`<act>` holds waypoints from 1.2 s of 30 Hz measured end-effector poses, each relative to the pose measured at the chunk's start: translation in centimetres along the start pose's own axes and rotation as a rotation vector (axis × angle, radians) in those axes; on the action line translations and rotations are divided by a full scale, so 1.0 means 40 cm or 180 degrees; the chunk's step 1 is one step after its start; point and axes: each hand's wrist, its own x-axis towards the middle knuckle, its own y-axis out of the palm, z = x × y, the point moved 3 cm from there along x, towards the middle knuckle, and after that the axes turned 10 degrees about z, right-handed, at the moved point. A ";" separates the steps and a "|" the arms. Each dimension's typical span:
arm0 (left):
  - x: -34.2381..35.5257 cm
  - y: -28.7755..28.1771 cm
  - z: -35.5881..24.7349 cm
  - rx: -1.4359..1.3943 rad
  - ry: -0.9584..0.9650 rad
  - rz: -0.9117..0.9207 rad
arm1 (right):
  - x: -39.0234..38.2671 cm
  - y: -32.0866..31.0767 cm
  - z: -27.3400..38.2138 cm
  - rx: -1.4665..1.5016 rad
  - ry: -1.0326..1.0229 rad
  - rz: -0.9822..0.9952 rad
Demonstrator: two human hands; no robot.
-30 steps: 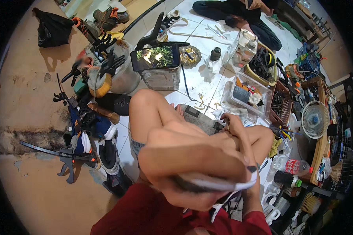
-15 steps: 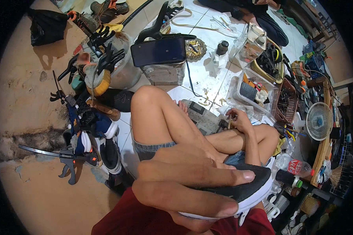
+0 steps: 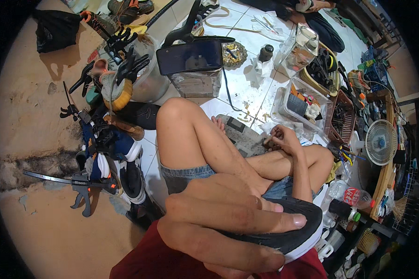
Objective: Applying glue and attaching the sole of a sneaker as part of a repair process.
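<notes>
Close to the camera, my left hand [image 3: 228, 223] grips a dark shoe [image 3: 288, 218] with a white sole. Its fingers stretch across the dark upper, and much of the shoe is hidden behind them. Farther off, beyond my crossed legs [image 3: 260, 174], my right hand [image 3: 286, 139] has its fingers pinched around a small, slim, brownish thing, too small to name. That hand is over the right end of a worn grey slab [image 3: 239, 132] with dark patches, which lies on the tiles beyond my shins.
Shoes [image 3: 130, 181] and a bar clamp [image 3: 79, 183] lie at left. Ahead, a phone [image 3: 191, 58] leans on a block near a bucket [image 3: 153, 83]. Tool-filled bins [image 3: 307, 100], a fan [image 3: 379, 142] and bottles [image 3: 349, 195] crowd the right. Another person [image 3: 319, 32] sits at the far side.
The shoe in my left hand is tilted slightly differently, and its fingers have shifted a little. My right hand has turned slightly over the slab. The far person's hand now shows a pale object.
</notes>
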 end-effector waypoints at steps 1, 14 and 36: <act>0.014 -0.017 0.011 -0.0289 0.0045 0.0529 | -0.002 0.000 0.000 0.0242 0.0105 -0.0045; 0.032 0.011 -0.059 0.0073 -0.1632 0.0871 | -0.028 -0.043 0.038 0.2451 -0.0585 -0.0488; 0.017 -0.022 -0.013 -0.0320 -0.1118 0.1065 | -0.004 -0.012 0.019 0.2480 -0.0915 0.0212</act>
